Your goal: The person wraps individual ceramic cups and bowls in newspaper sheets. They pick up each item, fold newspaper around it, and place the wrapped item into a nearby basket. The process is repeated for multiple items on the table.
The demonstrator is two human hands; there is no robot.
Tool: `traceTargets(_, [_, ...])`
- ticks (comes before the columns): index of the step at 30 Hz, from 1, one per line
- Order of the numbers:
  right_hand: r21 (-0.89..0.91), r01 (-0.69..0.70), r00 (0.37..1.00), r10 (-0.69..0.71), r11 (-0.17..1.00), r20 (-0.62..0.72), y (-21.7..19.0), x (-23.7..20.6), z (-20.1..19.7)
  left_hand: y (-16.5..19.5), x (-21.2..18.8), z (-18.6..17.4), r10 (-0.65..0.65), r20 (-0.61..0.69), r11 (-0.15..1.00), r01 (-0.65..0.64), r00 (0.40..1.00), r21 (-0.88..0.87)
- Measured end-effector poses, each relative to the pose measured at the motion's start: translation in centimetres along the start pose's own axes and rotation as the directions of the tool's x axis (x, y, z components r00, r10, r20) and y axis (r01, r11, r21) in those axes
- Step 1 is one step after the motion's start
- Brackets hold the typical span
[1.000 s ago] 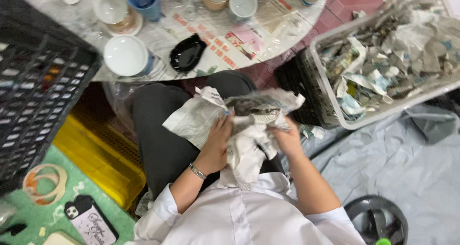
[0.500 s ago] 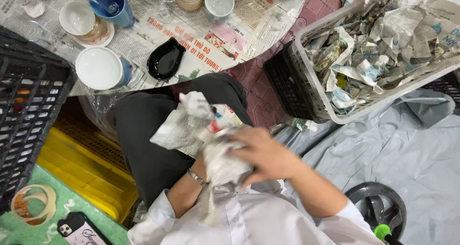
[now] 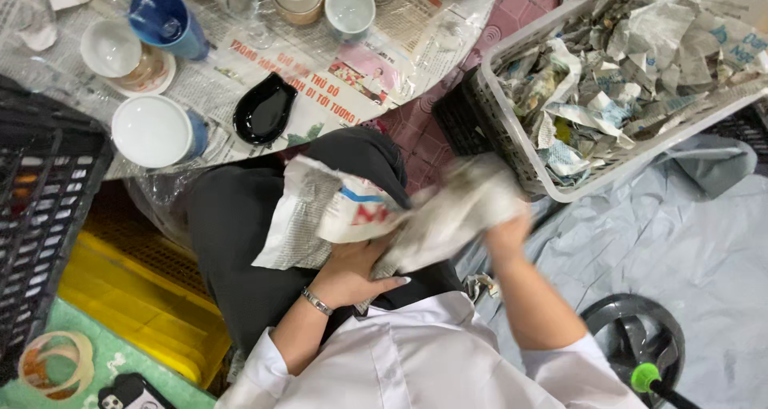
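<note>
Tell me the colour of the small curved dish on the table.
Glossy black dish, clearest in the head view.

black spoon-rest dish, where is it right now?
Head view, upper left of centre: the black dish lies on the newspaper-covered table, right of the upturned white bowl and above the person's lap, apart from both hands.
</note>
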State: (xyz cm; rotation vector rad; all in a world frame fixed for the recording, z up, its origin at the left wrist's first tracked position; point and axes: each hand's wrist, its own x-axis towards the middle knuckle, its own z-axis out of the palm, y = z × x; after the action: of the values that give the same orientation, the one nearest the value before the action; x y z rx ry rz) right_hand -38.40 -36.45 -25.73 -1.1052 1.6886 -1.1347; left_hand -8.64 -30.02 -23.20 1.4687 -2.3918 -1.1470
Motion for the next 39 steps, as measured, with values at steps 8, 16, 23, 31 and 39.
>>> traceTargets(8, [-0.086,0.639,0.691,-0.62,0.764,-0.371,-6.5,18.7,-4.0,0.6,0.0,0.0,0.068,-0.182,0.983,-0.097,0.981,-0.155])
traceTargets(16, [-0.987,0.133,0.858,0.488,0.091,0.161,1.2,25.7,0.7,-0.6,-0.6,2.3,0.035,-0.217,0.985,-0.07,0.976,-0.159])
traceTargets(23, [-0.999,0.052,0.812,0.583,-0.016,0.033,6.9,29.0,-0.2,0.0,1.5,2.0,-0.073,-0.233,0.948,-0.005,0.97,-0.32])
traceTargets(31, [-0.991,0.109,0.781,0.624,-0.079,0.036,5.3,30.4,2.6,-0.7,5.1,-2.2,0.039,-0.403,0.998,-0.054,0.915,-0.026])
traceTargets(39, [-0.962,0.207,0.853,0.45,0.176,0.266,-2.5,27.6,0.6,-0.1,2.4,-1.9,-0.067,-0.438,0.998,0.051,0.897,-0.048])
